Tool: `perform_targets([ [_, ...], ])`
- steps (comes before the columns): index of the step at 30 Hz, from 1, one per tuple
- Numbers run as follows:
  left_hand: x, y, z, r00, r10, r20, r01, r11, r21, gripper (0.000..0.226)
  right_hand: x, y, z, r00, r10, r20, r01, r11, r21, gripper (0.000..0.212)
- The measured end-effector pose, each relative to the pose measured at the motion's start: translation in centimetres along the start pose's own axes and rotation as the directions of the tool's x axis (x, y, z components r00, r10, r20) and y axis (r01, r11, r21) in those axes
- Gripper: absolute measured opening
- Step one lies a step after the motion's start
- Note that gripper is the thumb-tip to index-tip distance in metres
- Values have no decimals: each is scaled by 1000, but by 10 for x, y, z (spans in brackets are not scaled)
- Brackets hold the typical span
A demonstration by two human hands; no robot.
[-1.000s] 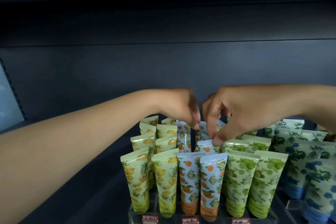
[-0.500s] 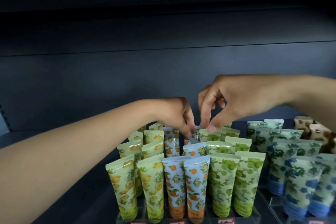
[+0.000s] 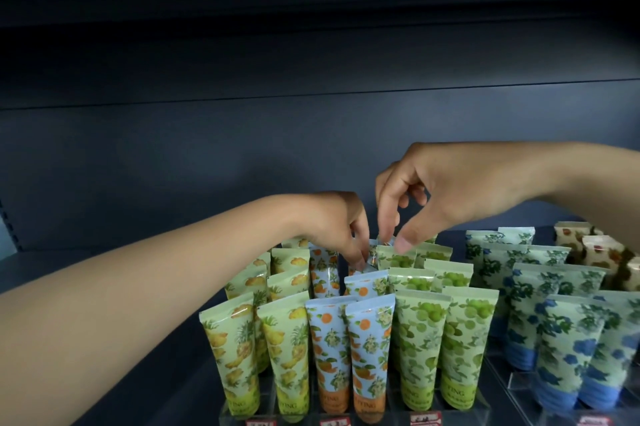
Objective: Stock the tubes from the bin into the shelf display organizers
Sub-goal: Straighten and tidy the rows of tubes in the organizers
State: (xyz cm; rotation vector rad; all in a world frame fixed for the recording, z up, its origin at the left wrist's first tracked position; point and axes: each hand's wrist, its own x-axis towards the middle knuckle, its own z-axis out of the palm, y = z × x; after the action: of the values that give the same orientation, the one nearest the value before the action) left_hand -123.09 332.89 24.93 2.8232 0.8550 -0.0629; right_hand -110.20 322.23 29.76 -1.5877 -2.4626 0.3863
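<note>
Mid-frame, your right hand [image 3: 446, 197] has risen; both it and your left hand [image 3: 341, 228] are pinching, seemingly, one back-row tube [image 3: 375, 252] into place.

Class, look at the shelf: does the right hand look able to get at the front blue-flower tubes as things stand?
Probably yes. The right hand is up at the back rows, and the blue-flower tubes stand uncovered below its forearm; nothing blocks them, though its fingers are busy with a tube.

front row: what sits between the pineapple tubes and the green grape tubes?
Head view: two blue orange-print tubes, standing upright side by side, between the pineapple tubes and the green grape tubes.
</note>
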Motion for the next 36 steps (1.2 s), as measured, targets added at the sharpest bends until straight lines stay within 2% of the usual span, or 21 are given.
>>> perform_targets([
  [7, -9, -4, -9, 998, -64, -17, 65, 998, 28, 14, -1, -4, 8, 1000, 23, 6, -23, 999, 28, 11],
  [12, -24, -8, -15, 997, -65, -30, 64, 998, -26, 20, 6, -12, 24, 1000, -6, 24, 6, 1000, 11, 12],
  [16, -36, -5, -21, 998, -63, 18, 63, 998, -14, 9, 8, -16, 29, 1000, 3, 8, -3, 1000, -23, 7],
  [22, -43, -1, -22, 997, -64, 38, 64, 998, -5, 14, 10, -18, 32, 1000, 14, -15, -15, 998, -67, 9],
  [27, -52, -3, -23, 999, -43, 28, 45, 997, -56, 10, 11, -19, 33, 999, 29, -18, -31, 994, -108, 6],
  [33, -67, -7, -19, 998, -41, -49, 34, 989, -144, 10, 10, -24, 34, 998, 46, -29, -49, 992, -115, 9],
  [36, -71, -5, -20, 998, -49, -26, 44, 988, -151, 8, 13, -24, 34, 998, 59, -26, -61, 992, -113, 10],
])
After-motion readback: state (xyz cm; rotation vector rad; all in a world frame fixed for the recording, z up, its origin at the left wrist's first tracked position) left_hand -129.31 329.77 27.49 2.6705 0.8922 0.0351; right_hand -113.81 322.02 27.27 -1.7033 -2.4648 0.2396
